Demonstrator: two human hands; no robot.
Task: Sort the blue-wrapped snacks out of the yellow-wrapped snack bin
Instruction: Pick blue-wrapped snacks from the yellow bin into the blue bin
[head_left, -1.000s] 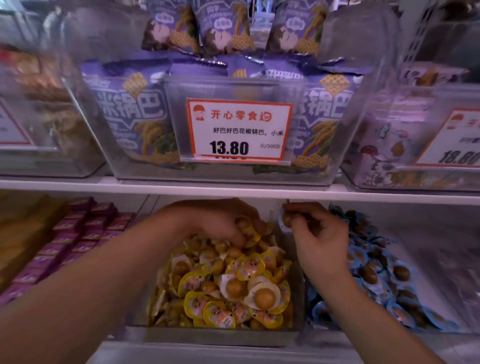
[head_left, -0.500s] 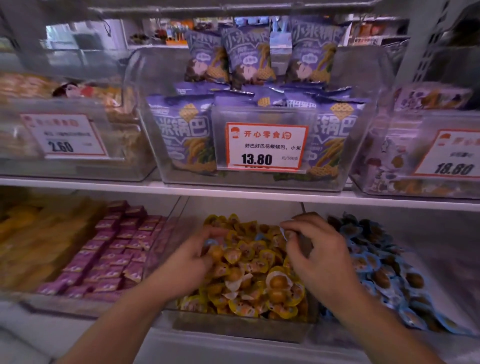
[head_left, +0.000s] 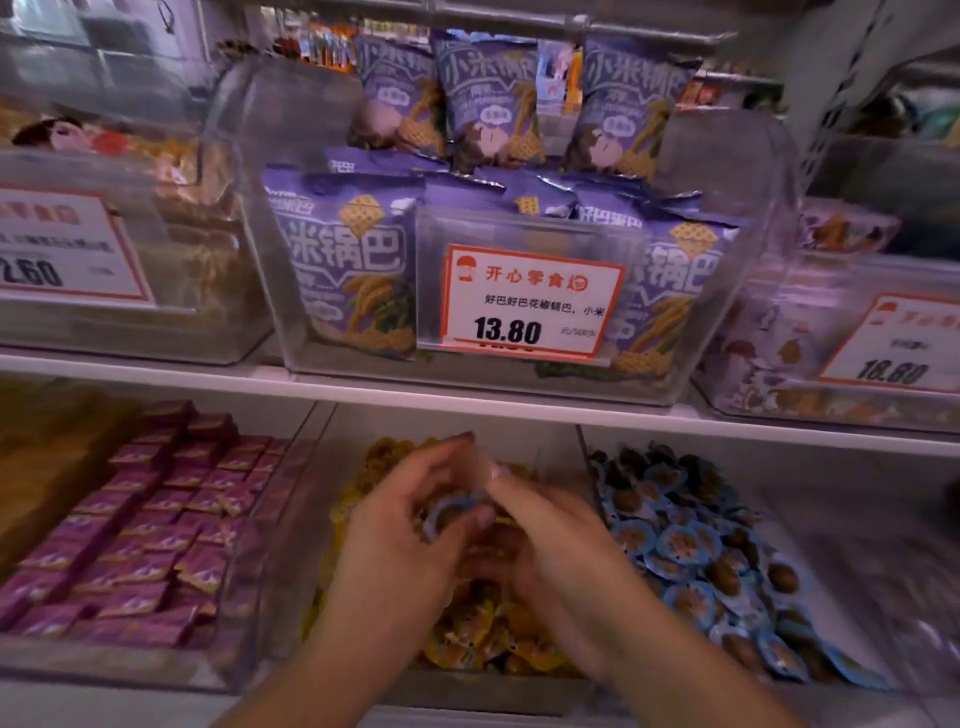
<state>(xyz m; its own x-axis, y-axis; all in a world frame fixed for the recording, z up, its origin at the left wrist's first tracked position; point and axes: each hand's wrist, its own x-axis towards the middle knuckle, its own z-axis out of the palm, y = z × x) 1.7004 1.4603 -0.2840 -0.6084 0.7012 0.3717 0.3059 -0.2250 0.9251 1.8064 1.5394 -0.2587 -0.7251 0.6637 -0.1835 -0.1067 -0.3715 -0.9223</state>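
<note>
Forearms reach in from below, and we see both hands meet over the yellow-wrapped snack bin (head_left: 363, 670). Our left hand (head_left: 400, 525) curls its fingers round a blue-wrapped snack (head_left: 451, 512), a small round packet with blue rim, held above the yellow snacks (head_left: 467, 634). Our right hand (head_left: 550, 540) touches it from the right with bent fingers; we cannot tell if it grips.

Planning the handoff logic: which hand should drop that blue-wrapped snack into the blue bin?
Right. The right hand is next to the blue bin and touches the blue-wrapped snack, which the left hand also holds.
</note>
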